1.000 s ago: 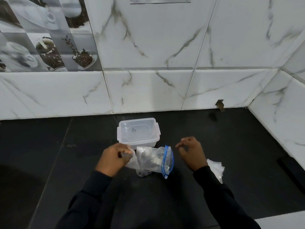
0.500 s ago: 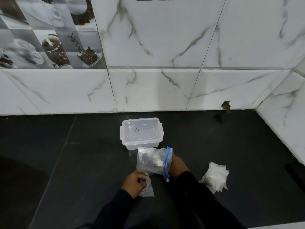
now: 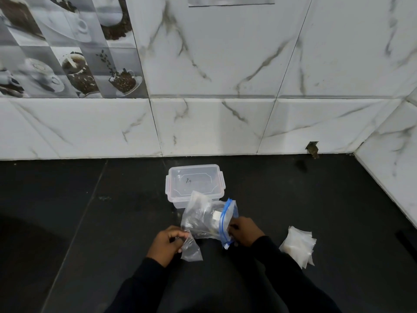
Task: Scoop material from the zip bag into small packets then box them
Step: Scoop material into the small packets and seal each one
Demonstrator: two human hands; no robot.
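the left hand (image 3: 168, 243) pinches 1 small packet (image 3: 191, 250) ready beside the zip bag (image 3: 204, 219) on the table (image 3: 108, 222), while the right hand (image 3: 244, 231) seems to grip its blue zip edge to open it for scooping

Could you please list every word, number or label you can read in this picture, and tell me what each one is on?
"7n", uncertain: a dark handwritten mark on the lid of the clear plastic box; too blurred to be sure.
White tag inside the zip bag: too small to read.
Coffee tiles on the wall: pictures only, no readable words.
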